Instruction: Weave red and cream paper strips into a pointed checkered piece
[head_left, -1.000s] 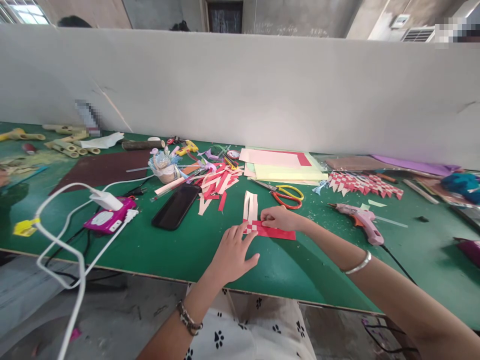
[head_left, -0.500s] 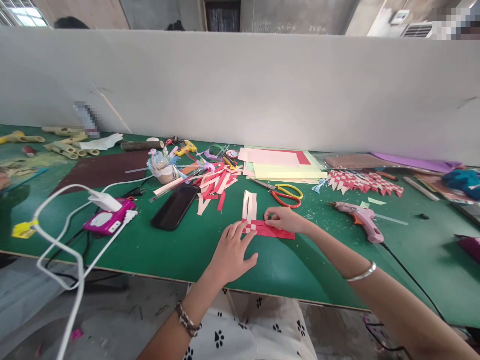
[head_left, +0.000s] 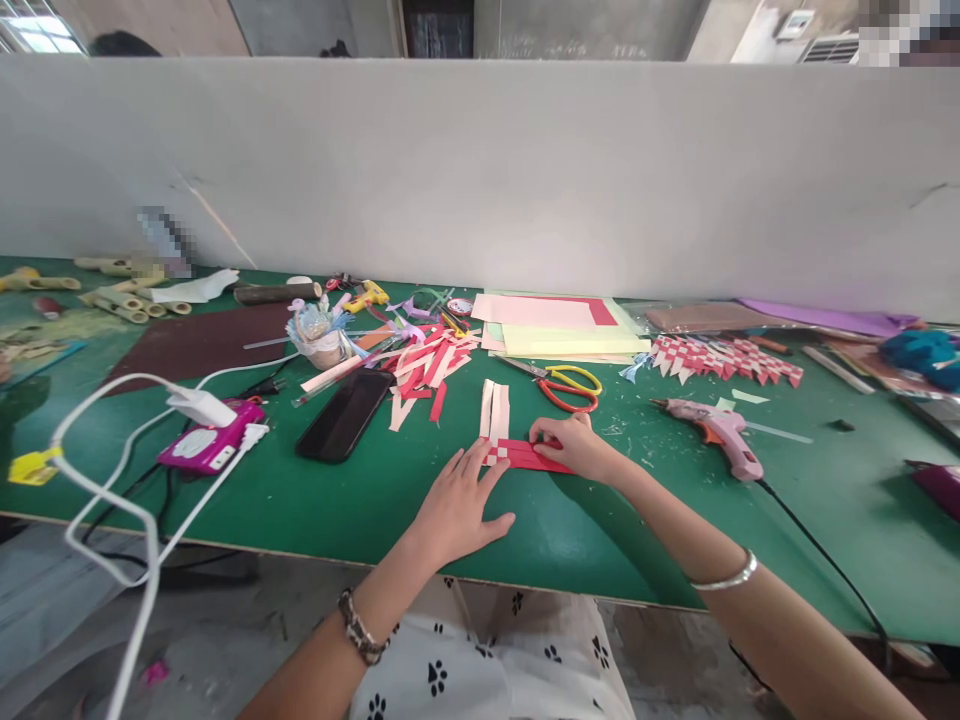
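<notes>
Two flat hands work the woven paper strips (head_left: 517, 452): left hand (head_left: 457, 505) pins them spread-fingered, right hand (head_left: 574, 445) pinches. Light, floppy, tearable; best gripped near the weave.

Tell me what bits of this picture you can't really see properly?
Head view, the only one:
- Red and white woven paper strips: the right hand covers part of the red strips, the left hand covers the near left corner.
- Sticker on the white partition: blurred out.
- Purple thing: cut off by the right edge.
- Glue gun cord: runs off past the table edge.
</notes>
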